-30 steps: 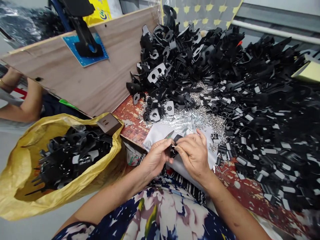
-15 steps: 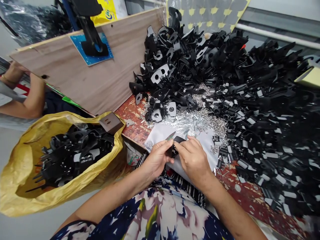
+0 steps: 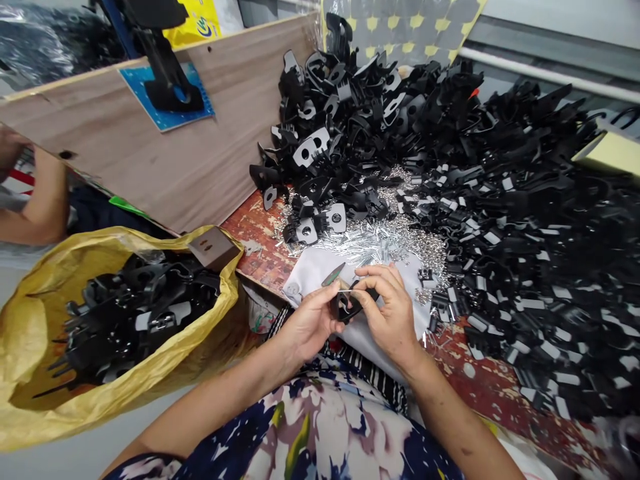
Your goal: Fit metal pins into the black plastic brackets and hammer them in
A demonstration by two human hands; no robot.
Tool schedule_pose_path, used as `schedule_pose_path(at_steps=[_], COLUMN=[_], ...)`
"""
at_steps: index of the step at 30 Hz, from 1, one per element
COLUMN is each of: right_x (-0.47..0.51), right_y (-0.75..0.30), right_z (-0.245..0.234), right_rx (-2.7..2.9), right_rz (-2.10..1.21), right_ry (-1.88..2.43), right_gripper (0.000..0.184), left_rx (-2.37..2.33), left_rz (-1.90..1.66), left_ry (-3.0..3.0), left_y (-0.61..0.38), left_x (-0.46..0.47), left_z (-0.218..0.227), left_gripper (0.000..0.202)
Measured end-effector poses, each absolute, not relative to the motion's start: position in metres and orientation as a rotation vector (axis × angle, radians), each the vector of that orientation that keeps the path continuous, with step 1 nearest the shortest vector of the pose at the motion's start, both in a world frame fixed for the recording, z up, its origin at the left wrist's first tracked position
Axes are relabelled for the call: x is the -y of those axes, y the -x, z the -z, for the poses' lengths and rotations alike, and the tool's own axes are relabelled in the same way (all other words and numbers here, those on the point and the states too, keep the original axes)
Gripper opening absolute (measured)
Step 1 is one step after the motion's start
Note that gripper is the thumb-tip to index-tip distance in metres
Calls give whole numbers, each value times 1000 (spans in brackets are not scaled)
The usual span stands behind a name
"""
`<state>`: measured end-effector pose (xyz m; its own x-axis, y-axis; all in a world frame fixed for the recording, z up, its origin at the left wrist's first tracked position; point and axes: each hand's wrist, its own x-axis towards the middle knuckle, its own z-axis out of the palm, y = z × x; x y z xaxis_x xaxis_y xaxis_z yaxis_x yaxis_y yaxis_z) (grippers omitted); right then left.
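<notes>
In the head view, my left hand [image 3: 307, 323] is closed around a black plastic claw clip [image 3: 354, 309] in front of my body. A dark, flat, pointed piece [image 3: 333, 274] sticks up beyond my left thumb; I cannot tell whether it belongs to the clip. My right hand [image 3: 393, 317] pinches a thin metal pin [image 3: 346, 291] between thumb and forefinger, right at the clip. Beneath both hands lies a grey cloth [image 3: 303, 272]. Loose metal pins [image 3: 353, 245] and small coiled springs [image 3: 427, 243] are heaped just past it.
Black clip parts [image 3: 370, 127] pile high at the back, and smaller black pieces [image 3: 530, 287] spread over the right. A yellow sack [image 3: 223, 320] holding black clips stands left, below a wooden board [image 3: 235, 113]. Another person's arm [image 3: 43, 200] shows at far left.
My right hand has turned and drawn back a little, so the pin at its fingertips shows. The clip is more exposed in my left hand. The whole view has shifted slightly.
</notes>
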<state>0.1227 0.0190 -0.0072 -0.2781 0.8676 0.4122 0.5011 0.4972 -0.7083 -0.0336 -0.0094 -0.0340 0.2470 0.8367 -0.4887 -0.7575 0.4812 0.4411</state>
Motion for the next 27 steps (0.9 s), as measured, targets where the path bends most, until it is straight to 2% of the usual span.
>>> schedule_pose_path(at_steps=[6, 12, 15, 19, 25, 27], right_x=[-16, -2, 1, -1, 8, 11], right_y=[-128, -119, -112, -113, -113, -113], right_z=[-1, -9, -8, -3, 6, 10], right_rx=[2021, 2233, 2307, 2321, 2229, 2283], right_rz=[-512, 155, 300, 140, -5, -168], right_ry=[1132, 1055, 1030, 1009, 987, 920], right_gripper=[14, 8, 13, 16, 14, 12], left_rx=[-755, -780, -791, -824, -835, -967], left_rz=[-1083, -1132, -1170, -1170, -1150, -1166], left_ry=[-118, -152, -168, -201, -447, -574], left_y=[33, 30, 26, 24, 43, 57], left_x=[9, 9, 11, 17, 42, 52], left_z=[35, 34, 34, 30, 25, 26], left_gripper=[29, 25, 26, 25, 32, 39])
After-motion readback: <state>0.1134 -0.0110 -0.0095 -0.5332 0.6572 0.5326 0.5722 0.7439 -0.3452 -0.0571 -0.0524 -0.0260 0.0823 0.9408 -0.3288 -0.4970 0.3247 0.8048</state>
